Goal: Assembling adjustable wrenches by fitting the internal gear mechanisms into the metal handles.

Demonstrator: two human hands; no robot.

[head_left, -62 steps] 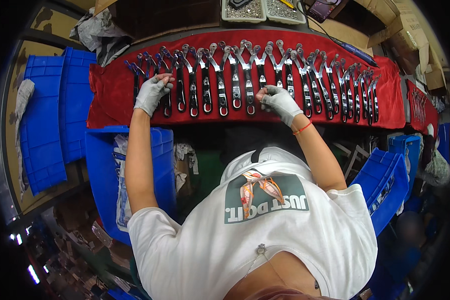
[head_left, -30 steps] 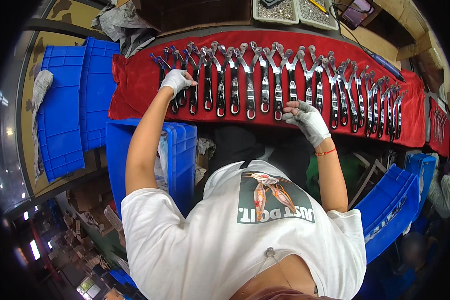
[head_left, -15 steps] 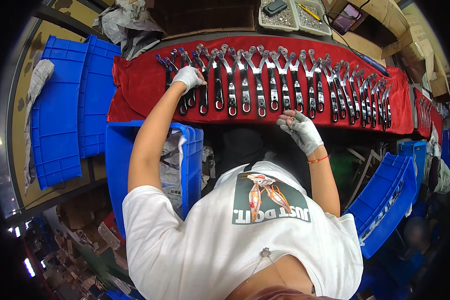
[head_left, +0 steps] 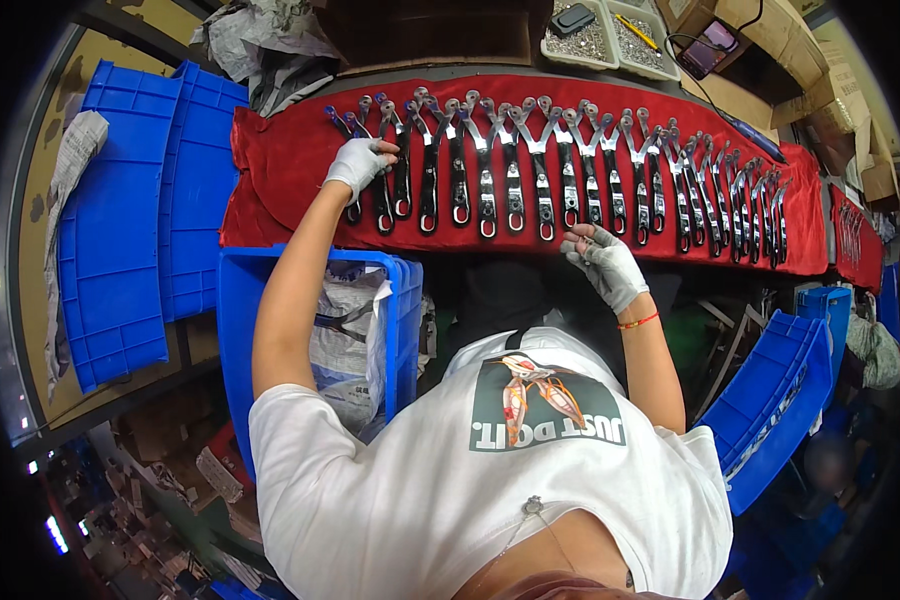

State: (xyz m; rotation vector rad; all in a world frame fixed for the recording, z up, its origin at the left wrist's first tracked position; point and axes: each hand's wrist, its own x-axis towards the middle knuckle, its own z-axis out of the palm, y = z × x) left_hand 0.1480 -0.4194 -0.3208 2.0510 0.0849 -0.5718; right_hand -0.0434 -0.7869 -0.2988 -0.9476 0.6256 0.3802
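A long row of Y-shaped metal tools with black looped handles [head_left: 486, 190] lies on a red cloth [head_left: 280, 175]. My left hand [head_left: 358, 167], in a pale fingerless glove, is over the left end of the row. Its bare fingertips are drawn together against the upper part of one tool [head_left: 402, 185]; whether they grip it or a small part is hidden. Below the middle of the row, at the cloth's near edge, my right hand [head_left: 607, 267] is gloved alike, palm up with fingers curled. What its fingertips pinch is too small to make out.
Two white trays of small metal parts [head_left: 578, 45] stand at the back, one with a yellow pen-like thing [head_left: 637, 32]. A blue crate [head_left: 407, 310] holding paper and a tool is below my left arm. More blue crates [head_left: 120, 220] stand left, others [head_left: 770, 400] right.
My left hand has shifted slightly left along the row, from one tool to its neighbour. The view has moved a little, so the tools appear farther right. My right hand has stayed nearly in place.
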